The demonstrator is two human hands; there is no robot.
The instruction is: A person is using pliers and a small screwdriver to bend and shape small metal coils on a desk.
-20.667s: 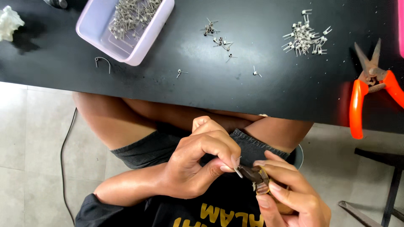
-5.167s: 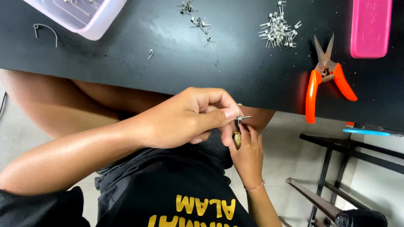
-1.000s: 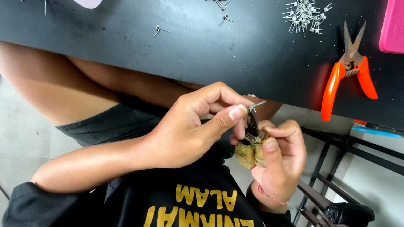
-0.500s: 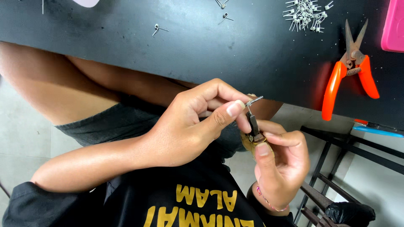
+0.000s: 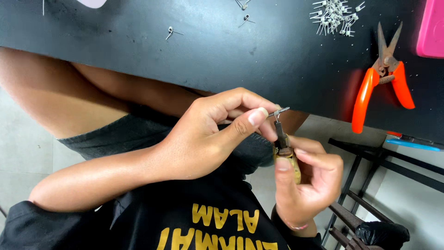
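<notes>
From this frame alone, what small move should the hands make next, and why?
Probably the left hand should keep turning the small wire piece about the dark tip of the wooden-handled tool that the right hand steadies: the wire sits pinched right at that tip.

Black matte tabletop (image 5: 259,51) fills the upper part of the view. Orange-handled metal pliers (image 5: 381,76) lie on it at right, jaws pointing away. Heap of small silver wire springs (image 5: 335,16) near the top edge, left of the pliers' tips; a few loose silver wire springs (image 5: 173,32) scattered further left. Pink plastic box (image 5: 431,30) cut off at the right edge. Dark metal frame (image 5: 370,203) below the table, over pale floor
</notes>
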